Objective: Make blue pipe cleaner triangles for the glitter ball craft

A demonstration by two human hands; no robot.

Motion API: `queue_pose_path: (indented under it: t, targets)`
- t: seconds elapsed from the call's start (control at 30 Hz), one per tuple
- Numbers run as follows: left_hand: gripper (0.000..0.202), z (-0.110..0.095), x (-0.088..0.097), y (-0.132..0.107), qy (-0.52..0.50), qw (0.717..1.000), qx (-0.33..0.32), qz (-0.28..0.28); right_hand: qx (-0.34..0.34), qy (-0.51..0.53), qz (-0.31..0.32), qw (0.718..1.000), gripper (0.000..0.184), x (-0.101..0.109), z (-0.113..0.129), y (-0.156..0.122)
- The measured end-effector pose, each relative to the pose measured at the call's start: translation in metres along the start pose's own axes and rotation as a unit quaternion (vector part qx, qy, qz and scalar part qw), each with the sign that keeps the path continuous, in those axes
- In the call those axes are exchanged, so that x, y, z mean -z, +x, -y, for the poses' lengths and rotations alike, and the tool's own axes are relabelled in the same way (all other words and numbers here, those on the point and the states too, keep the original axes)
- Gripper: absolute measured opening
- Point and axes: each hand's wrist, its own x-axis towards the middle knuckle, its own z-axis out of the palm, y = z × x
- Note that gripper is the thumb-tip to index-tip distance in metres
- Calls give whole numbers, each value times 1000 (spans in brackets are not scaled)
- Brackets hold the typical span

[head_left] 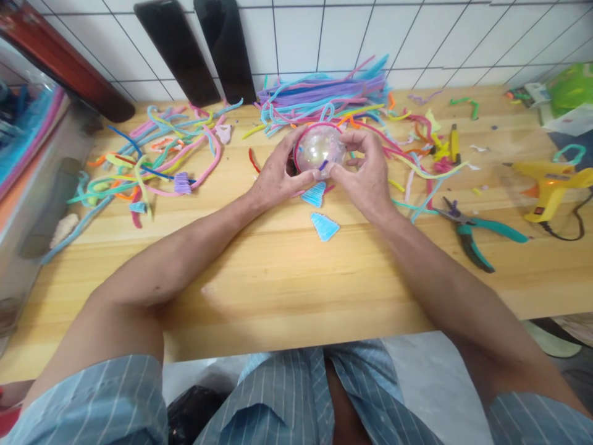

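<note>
Between my two hands is a clear, shiny round ball (319,148) with a pink-red pipe cleaner along its rim and a light blue loop on top. My left hand (282,164) is closed around its left side. On the right, my right hand (364,167) grips the ball, its thumb at a short dark purple piece (323,165) on the front. Just below the ball lies a blue ridged piece (314,194), partly under my fingers. A second blue ridged piece (325,227) rests on the table nearer to me.
A bundle of pipe cleaners (324,93) lies at the back by the tiled wall. Loose pipe cleaners (162,161) are tangled at left. Teal-handled pliers (477,228) and a yellow glue gun (549,188) with its cord lie at right. Two black slabs (227,49) lean on the wall.
</note>
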Motion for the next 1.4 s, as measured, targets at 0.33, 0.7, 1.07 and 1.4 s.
queue_pose_path:
  t: [0.33, 0.7, 1.07, 1.4]
  targets:
    - [100, -6, -1, -1, -36, 999, 21, 3, -29, 16, 8, 999, 51, -1, -3, 2]
    - [102, -3, 1, -1, -23, 999, 19, 16, -63, -5, 44, 997, 50, 3, -8, 8]
    - [108, -4, 2, -1, -15, 999, 29, 19, -55, -39, 90, 994, 53, 16, 2, 19]
    - [103, -3, 1, -2, -30, 999, 33, 17, -6, -52, 81, 995, 46, 21, 4, 17]
